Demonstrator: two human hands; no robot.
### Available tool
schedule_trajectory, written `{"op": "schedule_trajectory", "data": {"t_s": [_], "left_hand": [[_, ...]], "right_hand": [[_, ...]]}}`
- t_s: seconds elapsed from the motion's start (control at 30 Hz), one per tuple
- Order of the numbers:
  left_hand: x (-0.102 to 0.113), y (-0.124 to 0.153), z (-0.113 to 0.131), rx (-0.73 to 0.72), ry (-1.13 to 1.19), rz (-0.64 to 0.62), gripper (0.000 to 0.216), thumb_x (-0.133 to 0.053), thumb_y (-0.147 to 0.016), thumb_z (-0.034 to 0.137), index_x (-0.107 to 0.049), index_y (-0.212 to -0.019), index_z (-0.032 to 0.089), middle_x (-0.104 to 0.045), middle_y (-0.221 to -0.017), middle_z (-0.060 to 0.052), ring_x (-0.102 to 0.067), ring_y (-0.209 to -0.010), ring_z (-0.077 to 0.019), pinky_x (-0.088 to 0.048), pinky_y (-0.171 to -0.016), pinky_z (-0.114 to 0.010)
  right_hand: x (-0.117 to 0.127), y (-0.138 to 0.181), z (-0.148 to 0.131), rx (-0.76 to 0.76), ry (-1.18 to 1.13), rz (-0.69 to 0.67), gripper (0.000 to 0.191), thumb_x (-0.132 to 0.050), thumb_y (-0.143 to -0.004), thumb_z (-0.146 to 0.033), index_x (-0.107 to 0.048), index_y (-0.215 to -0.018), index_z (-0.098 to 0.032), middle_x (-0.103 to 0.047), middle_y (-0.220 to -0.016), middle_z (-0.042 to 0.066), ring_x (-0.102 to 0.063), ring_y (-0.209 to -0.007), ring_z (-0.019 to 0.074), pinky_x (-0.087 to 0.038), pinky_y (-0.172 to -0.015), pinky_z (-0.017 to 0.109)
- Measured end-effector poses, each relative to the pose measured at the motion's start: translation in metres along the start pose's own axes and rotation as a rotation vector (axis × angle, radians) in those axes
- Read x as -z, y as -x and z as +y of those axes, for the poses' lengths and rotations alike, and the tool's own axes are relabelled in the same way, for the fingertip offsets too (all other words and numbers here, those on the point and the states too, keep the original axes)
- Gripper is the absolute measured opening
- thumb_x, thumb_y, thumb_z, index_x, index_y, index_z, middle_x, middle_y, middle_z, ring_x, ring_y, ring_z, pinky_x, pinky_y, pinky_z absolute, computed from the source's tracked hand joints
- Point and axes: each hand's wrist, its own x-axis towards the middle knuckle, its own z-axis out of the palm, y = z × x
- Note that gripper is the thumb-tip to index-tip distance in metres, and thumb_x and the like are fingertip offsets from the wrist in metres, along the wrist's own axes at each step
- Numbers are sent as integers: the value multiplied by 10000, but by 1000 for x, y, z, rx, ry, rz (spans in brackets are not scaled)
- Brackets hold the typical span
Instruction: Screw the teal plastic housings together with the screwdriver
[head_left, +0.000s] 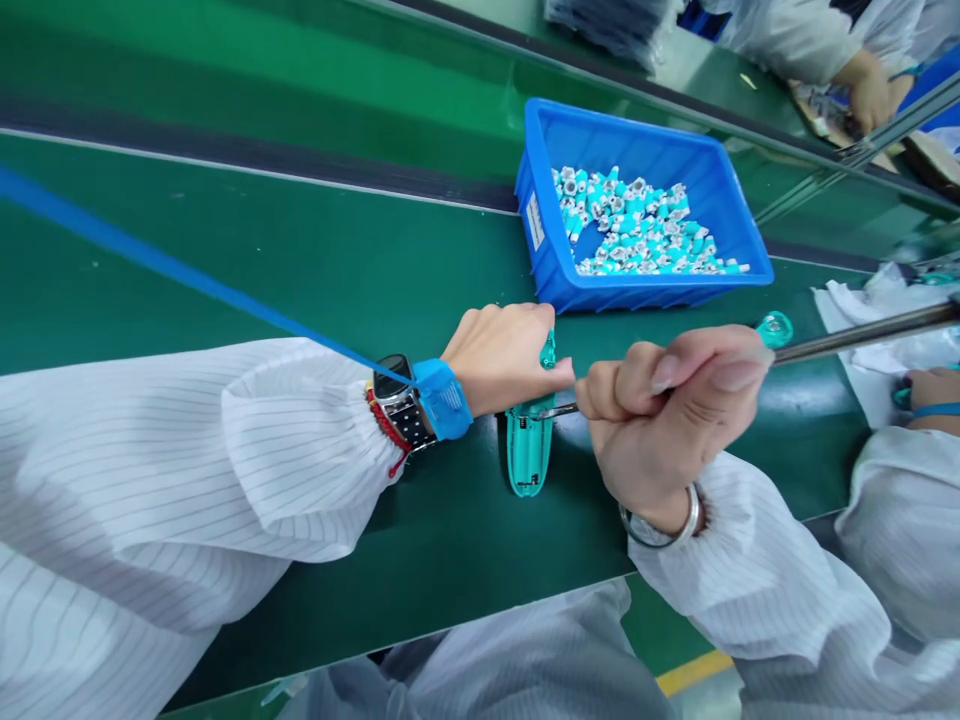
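A teal plastic housing half (529, 460), long and rounded, lies open side up on the green work surface, with small dark parts in its hollow. My left hand (499, 350) is closed over its upper end and hides much of it. In my right hand (675, 410), closed in a fist-like grip, is a long slim metal tool (862, 338). Its thin tip reaches the housing just below my left thumb; the exact contact is hard to make out. Another teal piece (774, 328) shows behind my right hand.
A blue bin (645, 290) with many small teal-and-white parts (637, 225) stands beyond my hands. A blue strap (187, 275) runs from my left wrist to the left. White cloth or bags (855, 320) and a co-worker's hand (934, 390) are at right; another person's hands (870, 95) work across the line.
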Motion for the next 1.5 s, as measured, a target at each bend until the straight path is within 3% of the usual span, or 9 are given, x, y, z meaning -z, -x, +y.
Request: {"op": "schedule_trajectory", "data": {"t_s": [0.33, 0.47, 0.73, 0.97, 1.1, 1.33, 1.5], "left_hand": [[3, -1, -1, -108, -40, -6, 396, -412, -780, 511, -548, -929, 170, -631, -943, -61, -597, -825, -266, -386, -683, -338], [5, 2, 1, -150, -62, 21, 359, -385, -809, 464, -545, -917, 161, -638, -950, -66, -602, -786, -267, -344, -595, -318], [7, -1, 1, -137, -49, -22, 381, -382, -798, 497, -522, -913, 162, -641, -965, -68, -604, -762, -305, -232, -503, -318], [4, -1, -1, -154, -7, -24, 337, -358, -831, 462, -515, -913, 176, -627, -949, -107, -586, -759, -300, -317, -574, -354], [3, -4, -2, -174, -13, -52, 258, -444, -803, 444, -513, -894, 213, -621, -949, -112, -575, -765, -295, -345, -597, -372], [9, -2, -1, -178, -32, -62, 268, -421, -806, 390, -520, -885, 154, -629, -971, -141, -601, -785, -335, -342, -558, -372], [7, 0, -1, -171, -54, 11, 384, -412, -809, 444, -554, -957, 119, -641, -983, -127, -609, -801, -334, -363, -570, -357]], "right_hand": [[-3, -9, -11, -53, -27, 73, 327, -415, -893, -411, -332, -635, -227, -160, -492, -79, -127, -360, 48, -176, -344, 200], [-7, -8, -7, -69, -10, 78, 311, -424, -892, -409, -357, -647, -230, -161, -486, -80, -148, -354, 51, -179, -333, 194], [-7, -9, -1, 39, -44, 4, 301, -416, -906, -345, -352, -642, -215, -170, -484, -87, -134, -339, 38, -181, -305, 164], [-13, -8, 1, 89, 67, -12, 312, -375, -919, -367, -326, -647, -223, -147, -486, -83, -155, -323, 44, -191, -300, 180], [-15, -7, 4, 67, 81, -81, 303, -355, -928, -379, -339, -664, -230, -167, -494, -77, -209, -320, 49, -208, -321, 200], [-12, 2, 11, 98, 49, -143, 294, -397, -906, -408, -364, -672, -233, -190, -483, -79, -225, -325, 53, -224, -320, 204], [-7, 6, -10, 119, -18, -58, 288, -409, -911, -342, -380, -650, -224, -166, -489, -79, -166, -335, 48, -212, -320, 190]]}}
